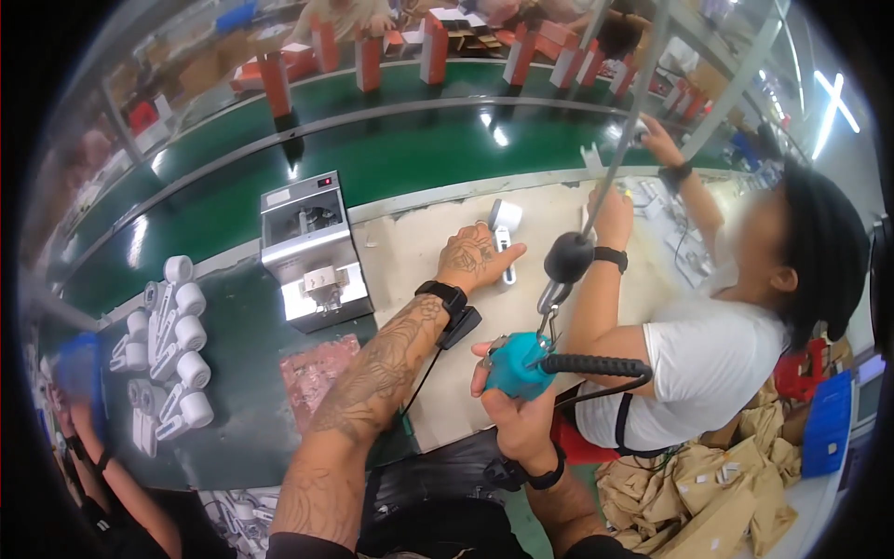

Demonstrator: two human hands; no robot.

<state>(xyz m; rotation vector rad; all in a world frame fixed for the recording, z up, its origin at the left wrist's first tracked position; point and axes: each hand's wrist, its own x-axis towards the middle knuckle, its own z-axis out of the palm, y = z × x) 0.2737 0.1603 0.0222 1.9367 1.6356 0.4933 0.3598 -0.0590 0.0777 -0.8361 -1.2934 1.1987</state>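
Observation:
My left hand (473,255) reaches over the light work mat and grips a white handheld device (506,244) with a round head and a slim handle. Its thumb lies across the handle, while the other fingers are partly hidden. Closer to my body, my right hand (517,415) is wrapped round a teal electric screwdriver (520,365). The tool hangs by a metal hook from a cord with a black ball-shaped stop (568,258), and a black coiled cable leaves its top. Its tip is hidden from view.
Left of the mat stands a silver screw feeder (317,252). Several white devices (172,349) lie beyond it, and a pinkish bag (318,377) is nearer. A co-worker in a white shirt (712,373) sits close on my right. Red-and-white boxes (368,63) line the green conveyor (400,154).

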